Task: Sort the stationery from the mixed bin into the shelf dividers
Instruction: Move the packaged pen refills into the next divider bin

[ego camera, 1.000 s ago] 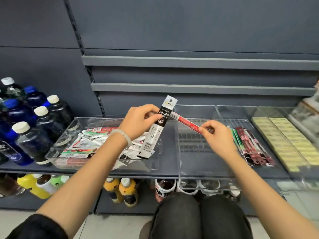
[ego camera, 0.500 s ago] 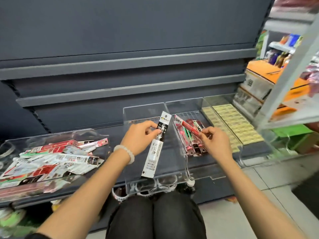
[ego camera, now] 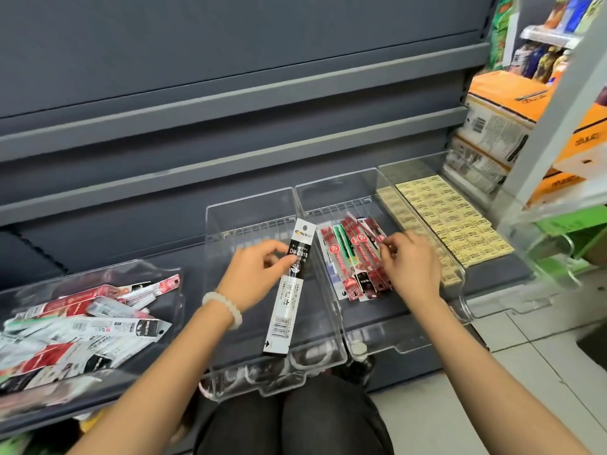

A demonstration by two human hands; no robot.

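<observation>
My left hand (ego camera: pixel 259 274) pinches the black-and-white refill pack (ego camera: pixel 289 290) above the near-empty divider (ego camera: pixel 249 205), my right hand (ego camera: pixel 410 264) grips a red pack (ego camera: pixel 366 233) over its row, which I could scatter.

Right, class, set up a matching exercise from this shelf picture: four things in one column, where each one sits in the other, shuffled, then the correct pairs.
Things:
1. black-and-white refill pack
2. red packets
3. yellow erasers
4. mixed stationery pile

Places:
A. rightmost clear divider
B. clear bin at far left
C. held by the left hand over the empty divider
D. middle divider, under the right hand

Pairs: 1-C, 2-D, 3-A, 4-B
</observation>
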